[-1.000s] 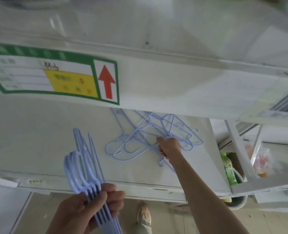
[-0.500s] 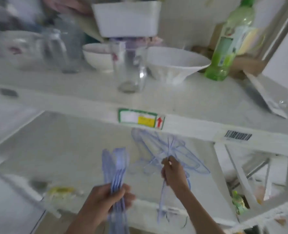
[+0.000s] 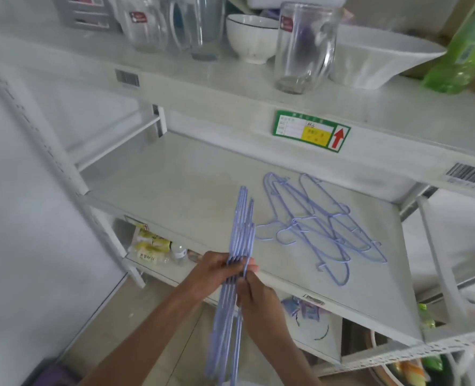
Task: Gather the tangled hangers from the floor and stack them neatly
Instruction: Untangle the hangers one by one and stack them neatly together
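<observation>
Both hands — left hand (image 3: pixel 212 274), right hand (image 3: pixel 254 292) — grip the aligned bundle of pale-blue wire hangers (image 3: pixel 237 263); its hooks, probably uneven, may snag the tangled pale-blue hangers (image 3: pixel 318 228) right of it.

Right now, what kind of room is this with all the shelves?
Probably a storeroom or a stockroom. The white metal shelf has barcode stickers and a green label on its edges, and it holds a mix of goods: glass jars, bowls and loose hangers.

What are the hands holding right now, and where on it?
Both hands, left and right, grip the bundle of blue hangers around its middle.
</observation>
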Demonstrator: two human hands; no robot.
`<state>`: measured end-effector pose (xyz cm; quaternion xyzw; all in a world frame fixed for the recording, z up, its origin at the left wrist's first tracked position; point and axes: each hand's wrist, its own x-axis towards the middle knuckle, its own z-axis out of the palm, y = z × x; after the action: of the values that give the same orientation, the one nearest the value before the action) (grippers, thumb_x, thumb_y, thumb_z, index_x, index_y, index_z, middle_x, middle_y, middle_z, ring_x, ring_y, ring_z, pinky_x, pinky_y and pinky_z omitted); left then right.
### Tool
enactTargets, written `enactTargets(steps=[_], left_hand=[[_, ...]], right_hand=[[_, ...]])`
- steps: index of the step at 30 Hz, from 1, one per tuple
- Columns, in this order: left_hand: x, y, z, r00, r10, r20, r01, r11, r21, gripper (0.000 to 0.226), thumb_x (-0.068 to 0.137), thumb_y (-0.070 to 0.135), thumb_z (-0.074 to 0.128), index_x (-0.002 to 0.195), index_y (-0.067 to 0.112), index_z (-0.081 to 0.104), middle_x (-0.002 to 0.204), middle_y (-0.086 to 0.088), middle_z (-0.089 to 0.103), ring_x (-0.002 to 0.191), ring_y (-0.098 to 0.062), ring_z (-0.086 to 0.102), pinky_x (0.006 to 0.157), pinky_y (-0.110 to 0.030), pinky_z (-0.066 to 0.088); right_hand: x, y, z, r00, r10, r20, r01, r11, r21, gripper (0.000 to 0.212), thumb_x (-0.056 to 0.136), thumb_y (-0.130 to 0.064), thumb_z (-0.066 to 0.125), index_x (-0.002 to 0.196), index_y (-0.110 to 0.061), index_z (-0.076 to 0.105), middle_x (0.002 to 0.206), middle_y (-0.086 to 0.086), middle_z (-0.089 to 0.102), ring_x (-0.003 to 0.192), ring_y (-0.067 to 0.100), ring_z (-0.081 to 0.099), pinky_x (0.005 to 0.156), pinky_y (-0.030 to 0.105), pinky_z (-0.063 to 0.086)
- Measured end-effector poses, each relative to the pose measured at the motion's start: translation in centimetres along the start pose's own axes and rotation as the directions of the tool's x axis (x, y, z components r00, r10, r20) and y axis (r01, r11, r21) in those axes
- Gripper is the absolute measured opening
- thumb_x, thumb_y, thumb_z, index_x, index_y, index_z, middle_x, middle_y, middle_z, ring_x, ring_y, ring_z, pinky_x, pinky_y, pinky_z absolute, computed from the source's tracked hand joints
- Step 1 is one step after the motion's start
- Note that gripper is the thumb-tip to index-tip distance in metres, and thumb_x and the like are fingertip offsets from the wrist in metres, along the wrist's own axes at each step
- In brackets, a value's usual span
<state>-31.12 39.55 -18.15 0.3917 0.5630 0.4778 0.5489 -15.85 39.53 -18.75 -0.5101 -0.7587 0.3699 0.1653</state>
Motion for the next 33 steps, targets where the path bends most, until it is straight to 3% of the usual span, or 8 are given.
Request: enactTargets(steps=[6, 9, 13, 18, 23, 27, 29, 33], left_hand=[[-1.9, -1.5, -0.9, 0.997, 0.080, -0.021, -0.081, 0.996, -0.038, 0.029, 0.099, 0.038, 0.066, 0.122, 0.025, 0.077, 0.119, -0.003, 0.079, 0.117, -0.020, 0.072, 0.102, -0.033, 0.056], [-2.3, -2.4, 0.2, 1.000, 0.030, 0.002, -0.029, 0.990, -0.135, 0.042, 0.093, 0.050, 0.070, 0.125, 0.023, 0.075, 0.126, -0.007, 0.076, 0.121, -0.026, 0.070, 0.105, -0.045, 0.054], [-2.7, -4.5, 3.4, 0.996, 0.023, 0.090, -0.008, 0.986, -0.164, 0.039, 0.104, 0.038, 0.060, 0.138, 0.019, 0.067, 0.140, -0.007, 0.067, 0.134, -0.026, 0.060, 0.114, -0.038, 0.046], [-4.2, -4.6, 9.0, 0.993, 0.021, 0.113, -0.008, 0.994, -0.112, 0.034, 0.104, 0.030, 0.060, 0.132, 0.014, 0.071, 0.131, -0.010, 0.073, 0.124, -0.029, 0.068, 0.108, -0.039, 0.052], [-6.1, -4.3, 14.8, 0.995, -0.010, 0.096, 0.029, 0.980, -0.198, 0.039, 0.105, 0.039, 0.055, 0.137, 0.019, 0.066, 0.142, -0.005, 0.066, 0.125, -0.032, 0.067, 0.103, -0.038, 0.056], [-6.6, -4.2, 17.8, 0.997, -0.053, 0.053, 0.065, 0.966, -0.249, 0.036, 0.104, 0.037, 0.056, 0.132, 0.019, 0.070, 0.132, -0.013, 0.071, 0.120, -0.033, 0.070, 0.099, -0.035, 0.058], [-6.6, -3.5, 18.5, 0.992, -0.107, 0.061, 0.120, 0.956, -0.268, 0.034, 0.097, 0.037, 0.063, 0.125, 0.021, 0.075, 0.125, -0.017, 0.075, 0.111, -0.035, 0.074, 0.091, -0.034, 0.061], [-6.1, -2.4, 18.7, 0.980, -0.178, 0.086, 0.196, 0.926, -0.324, 0.030, 0.090, 0.023, 0.069, 0.116, 0.013, 0.078, 0.120, -0.018, 0.076, 0.107, -0.031, 0.076, 0.083, -0.029, 0.062]], right_hand=[[-0.8, -0.6, 0.0, 0.998, -0.055, 0.033, 0.059, 0.989, -0.136, 0.040, 0.110, -0.036, 0.028, 0.147, -0.027, 0.038, 0.098, 0.004, 0.072, 0.088, 0.030, 0.068, 0.075, 0.036, 0.054], [-1.0, 0.0, -0.4, 1.000, -0.014, 0.024, 0.014, 1.000, 0.021, 0.039, 0.107, -0.040, 0.032, 0.135, -0.019, 0.051, 0.096, 0.009, 0.071, 0.085, 0.031, 0.070, 0.079, 0.045, 0.059], [-2.4, 1.9, -2.1, 0.978, 0.031, 0.206, -0.079, 0.970, 0.229, 0.036, 0.114, -0.024, 0.032, 0.140, -0.013, 0.055, 0.094, 0.009, 0.068, 0.079, 0.028, 0.066, 0.081, 0.054, 0.056], [-6.2, 4.5, -5.4, 0.943, 0.205, 0.264, -0.316, 0.802, 0.507, 0.032, 0.113, -0.018, 0.034, 0.118, -0.023, 0.065, 0.101, -0.007, 0.071, 0.086, -0.003, 0.071, 0.075, 0.014, 0.053], [-10.4, 7.2, -7.3, 0.933, 0.229, 0.277, -0.355, 0.706, 0.613, 0.036, 0.113, -0.012, 0.033, 0.131, 0.007, 0.057, 0.123, 0.017, 0.070, 0.109, 0.015, 0.068, 0.090, 0.024, 0.057], [-13.8, 9.1, -8.4, 0.896, 0.175, 0.407, -0.407, 0.691, 0.597, 0.025, 0.112, -0.022, 0.039, 0.113, -0.008, 0.060, 0.087, 0.022, 0.075, 0.069, 0.035, 0.072, 0.069, 0.045, 0.062], [-14.2, 10.3, -8.8, 0.897, 0.176, 0.405, -0.401, 0.707, 0.583, 0.029, 0.111, -0.026, 0.043, 0.103, -0.005, 0.062, 0.089, 0.029, 0.075, 0.073, 0.042, 0.071, 0.075, 0.051, 0.062], [-14.0, 10.5, -10.0, 0.879, 0.139, 0.455, -0.445, 0.579, 0.682, 0.023, 0.113, -0.020, 0.037, 0.125, -0.012, 0.055, 0.083, 0.018, 0.076, 0.059, 0.027, 0.070, 0.064, 0.037, 0.062]])
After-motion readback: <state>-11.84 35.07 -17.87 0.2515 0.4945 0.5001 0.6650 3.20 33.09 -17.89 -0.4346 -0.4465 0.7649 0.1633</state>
